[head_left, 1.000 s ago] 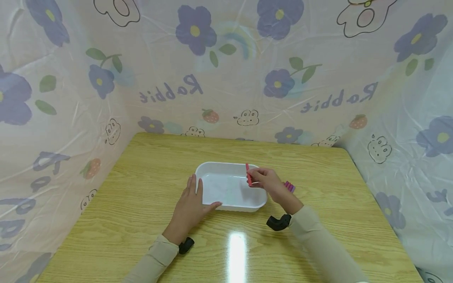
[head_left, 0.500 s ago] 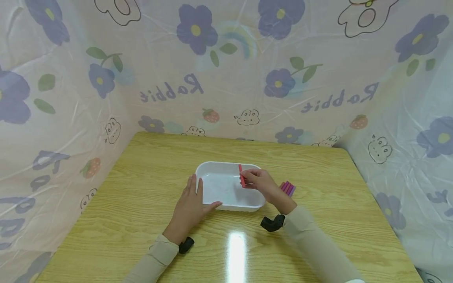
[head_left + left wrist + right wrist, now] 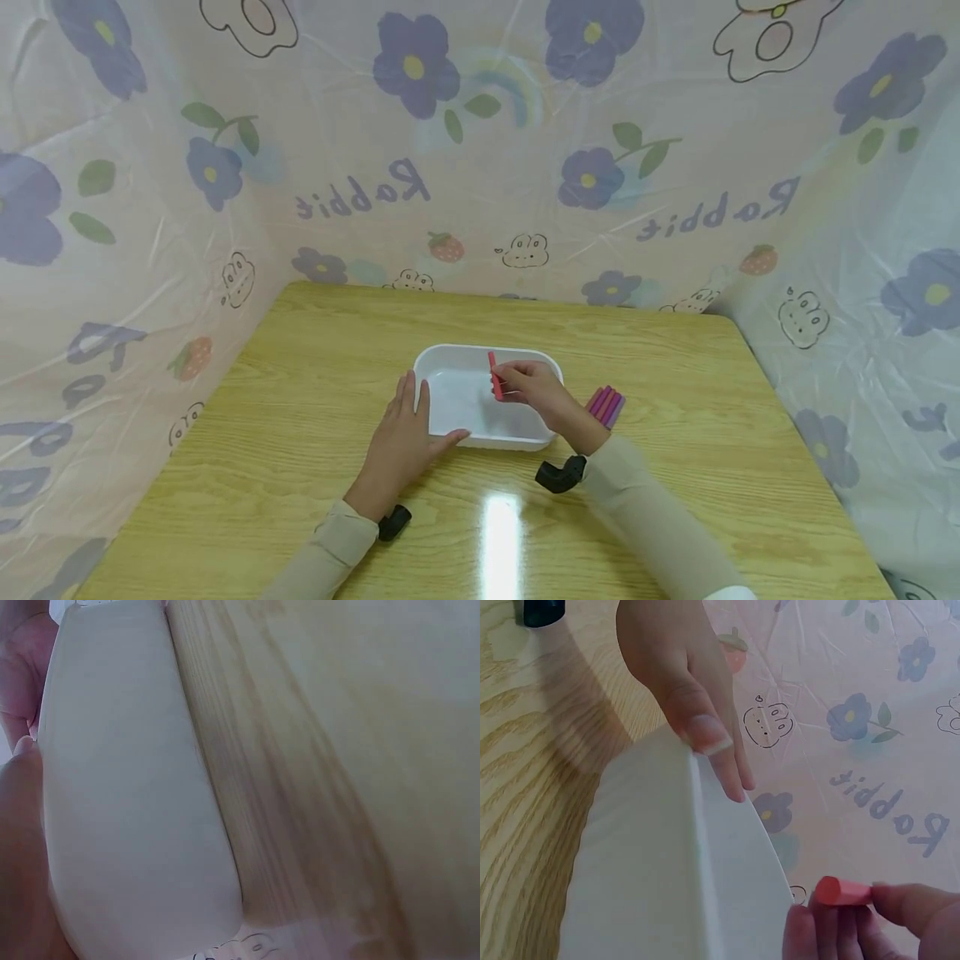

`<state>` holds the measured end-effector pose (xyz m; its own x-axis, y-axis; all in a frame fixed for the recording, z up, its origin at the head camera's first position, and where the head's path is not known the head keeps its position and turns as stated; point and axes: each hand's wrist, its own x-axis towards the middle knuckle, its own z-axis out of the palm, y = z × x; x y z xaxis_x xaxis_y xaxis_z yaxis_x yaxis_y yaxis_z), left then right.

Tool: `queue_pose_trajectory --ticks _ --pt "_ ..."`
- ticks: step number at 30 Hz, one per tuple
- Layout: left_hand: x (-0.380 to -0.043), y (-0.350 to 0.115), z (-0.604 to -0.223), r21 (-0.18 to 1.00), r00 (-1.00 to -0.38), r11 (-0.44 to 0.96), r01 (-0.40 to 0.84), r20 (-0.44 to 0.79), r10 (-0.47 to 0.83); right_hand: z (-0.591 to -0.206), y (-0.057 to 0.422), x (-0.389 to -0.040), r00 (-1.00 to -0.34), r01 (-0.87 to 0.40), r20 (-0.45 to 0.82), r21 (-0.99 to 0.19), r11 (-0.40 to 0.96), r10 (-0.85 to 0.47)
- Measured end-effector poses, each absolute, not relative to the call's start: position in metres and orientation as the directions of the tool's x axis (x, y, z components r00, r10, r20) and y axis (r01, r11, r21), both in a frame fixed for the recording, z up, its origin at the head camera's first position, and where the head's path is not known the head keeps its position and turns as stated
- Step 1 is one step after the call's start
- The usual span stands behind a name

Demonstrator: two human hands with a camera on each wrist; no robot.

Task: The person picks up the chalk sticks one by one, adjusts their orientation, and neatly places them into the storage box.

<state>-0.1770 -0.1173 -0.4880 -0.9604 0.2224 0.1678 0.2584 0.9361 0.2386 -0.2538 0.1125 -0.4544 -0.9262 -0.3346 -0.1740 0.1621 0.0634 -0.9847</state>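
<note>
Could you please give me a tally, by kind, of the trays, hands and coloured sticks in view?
Trays: 1, the white tray
Hands: 2, the left hand and the right hand
Coloured sticks: 5 visible, the red stick pinched in the right hand and 4 loose sticks lying side by side on the table
Total: 8

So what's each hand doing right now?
Left hand: open, touching the white tray.
Right hand: closed, pinching a red stick.
</note>
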Motion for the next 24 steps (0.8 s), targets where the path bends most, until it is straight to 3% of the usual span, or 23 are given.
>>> queue_pose_trajectory --ticks 15,24 --pt "-0.178 -0.118 -0.490 0.215 -0.956 0.940 0.265 0.185 0.227 -0.464 0.092 -0.258 -0.921 0.239 -0.244 -0.969 0.055 -0.304" --pt "-0.178 -0.118 -0.489 0.240 -0.957 0.933 0.269 0.178 0.230 -0.465 0.078 -0.262 -0.917 0.281 -0.264 -0.959 -0.015 -0.300"
